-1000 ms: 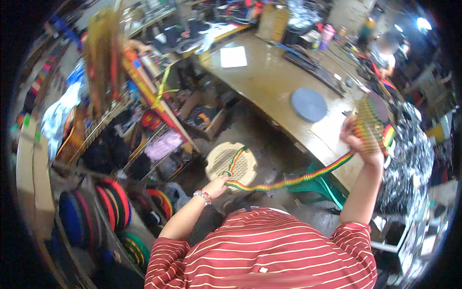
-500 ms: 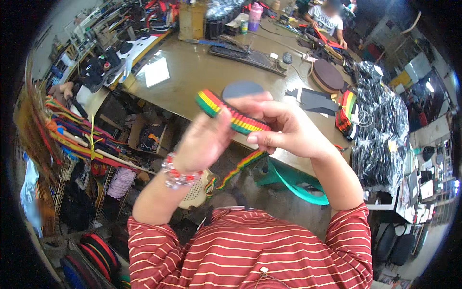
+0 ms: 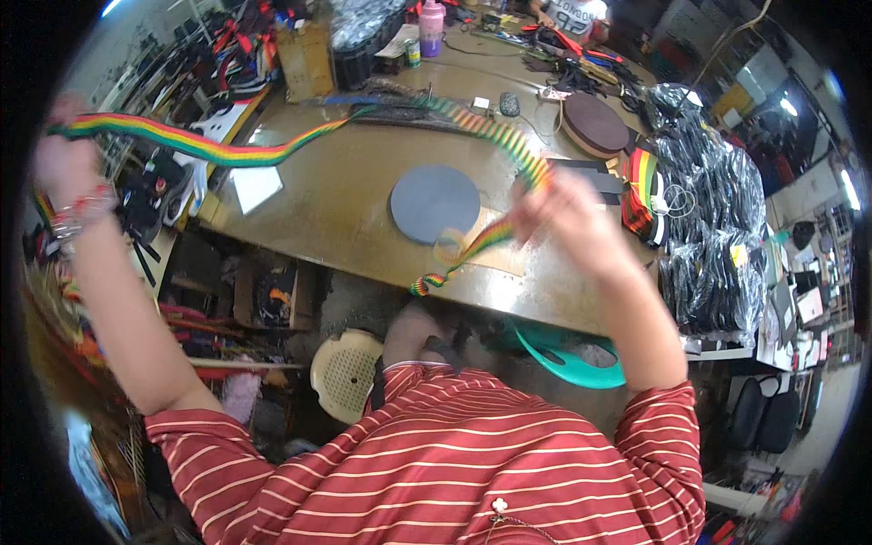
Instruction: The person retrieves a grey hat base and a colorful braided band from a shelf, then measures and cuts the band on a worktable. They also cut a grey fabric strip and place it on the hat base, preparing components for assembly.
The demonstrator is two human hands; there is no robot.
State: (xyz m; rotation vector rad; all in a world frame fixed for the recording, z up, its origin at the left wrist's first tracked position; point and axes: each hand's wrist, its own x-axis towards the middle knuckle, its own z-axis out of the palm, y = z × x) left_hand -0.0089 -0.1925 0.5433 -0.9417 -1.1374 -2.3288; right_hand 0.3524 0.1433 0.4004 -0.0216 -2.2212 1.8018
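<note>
A long woven strap, striped red, yellow and green with dark edges, stretches in a loose, sagging band between my two hands. My left hand, far out at the left, is closed round one stretch of it; a beaded bracelet sits on that wrist. At the right, over the table, my right hand grips another stretch, its fingers smeared by motion. From the right hand, the strap's tail runs down to the table's near edge and curls there. A round grey disc lies on the table between my hands.
The brown table also bears a white sheet, a dark round pad, a striped strap bundle and a pink-purple bottle. Plastic-wrapped black goods are stacked at right. A cream stool and green stool stand below. Another person sits opposite.
My hands, close together before with the strap bunched between them, have spread wide. The left went far out to the left, the right slightly right, and the strap is drawn out. The grey disc is uncovered.
</note>
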